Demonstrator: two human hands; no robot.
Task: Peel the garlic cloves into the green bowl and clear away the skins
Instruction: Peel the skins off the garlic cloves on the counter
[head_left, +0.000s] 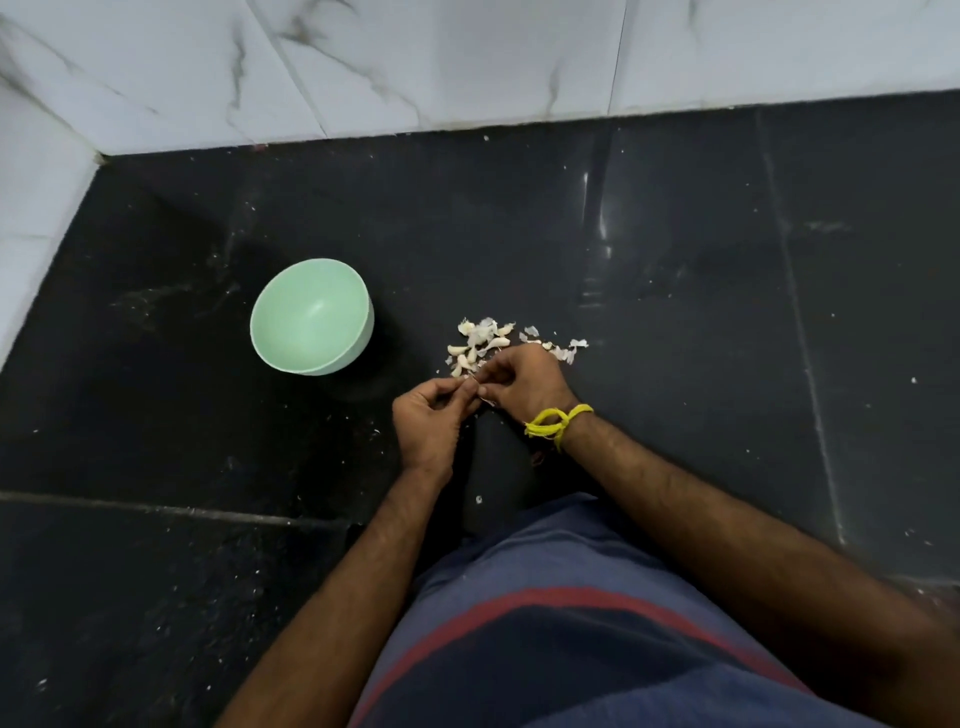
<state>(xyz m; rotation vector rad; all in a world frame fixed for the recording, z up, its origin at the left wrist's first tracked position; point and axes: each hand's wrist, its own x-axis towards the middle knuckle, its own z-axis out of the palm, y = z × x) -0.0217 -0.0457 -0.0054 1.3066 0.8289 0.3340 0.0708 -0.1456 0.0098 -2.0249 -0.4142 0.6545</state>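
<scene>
At the centre of the frame our left hand (428, 421) and right hand (522, 382) meet, fingertips curled in and pinching something small between them; we cannot tell what it is. Just above the hands lies the pile of garlic cloves (475, 348) and loose skins (563, 351) on the dark counter (675, 260). The green bowl (311, 317) stands left of the pile, apart from it.
</scene>
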